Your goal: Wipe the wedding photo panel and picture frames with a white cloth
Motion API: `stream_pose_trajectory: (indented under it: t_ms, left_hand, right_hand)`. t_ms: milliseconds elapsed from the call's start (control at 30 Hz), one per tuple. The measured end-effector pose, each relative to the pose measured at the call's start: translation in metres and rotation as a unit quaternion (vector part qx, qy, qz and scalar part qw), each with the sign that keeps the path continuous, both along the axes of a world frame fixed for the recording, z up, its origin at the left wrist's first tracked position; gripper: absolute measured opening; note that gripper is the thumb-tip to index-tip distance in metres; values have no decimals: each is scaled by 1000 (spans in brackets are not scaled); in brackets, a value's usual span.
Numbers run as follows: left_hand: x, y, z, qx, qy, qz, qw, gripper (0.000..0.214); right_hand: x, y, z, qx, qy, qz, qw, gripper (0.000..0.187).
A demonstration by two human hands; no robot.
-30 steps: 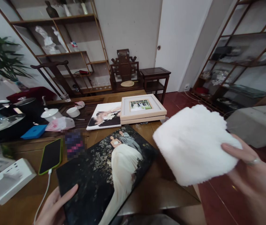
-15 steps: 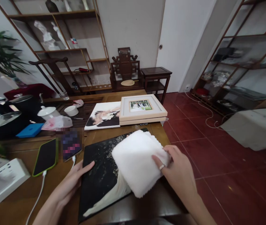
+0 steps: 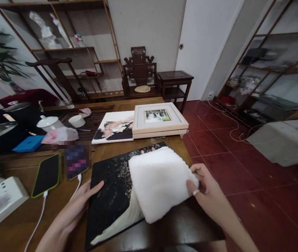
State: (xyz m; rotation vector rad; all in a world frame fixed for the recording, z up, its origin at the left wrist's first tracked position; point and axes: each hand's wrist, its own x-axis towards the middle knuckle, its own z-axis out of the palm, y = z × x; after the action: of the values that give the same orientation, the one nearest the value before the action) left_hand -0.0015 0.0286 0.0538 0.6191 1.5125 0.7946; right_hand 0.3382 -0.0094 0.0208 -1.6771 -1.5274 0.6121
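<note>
My left hand [image 3: 82, 199] grips the left edge of a dark photo panel [image 3: 109, 196], thumb on its face and fingers behind it. The panel tilts above the near part of the table and shows a long pale dress on black. In my right hand [image 3: 204, 187], a white fluffy cloth [image 3: 162, 183] is pinched by its right corner between thumb and fingers. A ring is on that hand. The cloth lies over the right part of the panel and hides much of the picture there.
Beyond the panel are stacked wooden picture frames [image 3: 162, 131] and a white-edged photo print [image 3: 112, 127]. On the left lie a green-cased phone [image 3: 46, 175], a blurred-out device [image 3: 75, 159] on a cable, a power strip [image 3: 3, 204], a blue box [image 3: 28, 143] and a white teapot [image 3: 49, 123].
My right hand has moved right with the cloth's corner, so the cloth is spread wider and a bit more of the panel's top shows. My left hand keeps its grip.
</note>
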Motion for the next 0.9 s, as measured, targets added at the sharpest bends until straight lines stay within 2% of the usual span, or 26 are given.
stream_pose_trajectory:
  t_ms: [100,233,367,500,667,767,900]
  left_hand:
    - [2,0,2,-1,2,6,1000,47]
    - [1,-1,0,9,1,6,1000,46]
    - [-1,-1,-4,15,-5,-3,1000,47]
    - [-2,-1,-5,12,-4,-3,1000,49]
    - [0,-1,-3,17,-4,3,1000,50]
    - [2,-3,-2,14,-1,3,1000,50]
    - [5,-4,0,13,-5,9,1000,50]
  right_hand:
    - [-8,12,11,-27,22,13,999,31]
    - [-19,43,22,-73,-47,19,996,36]
    - [-20,60,25,-84,-94,79,989,24]
    - [-17,57,32,-50,-76,137,986,14]
    - [-17,59,39,62,11,185,981,14]
    - [-17,62,32,26,-12,158,987,11]
    - [-18,53,20,-39,-154,85,984,18]
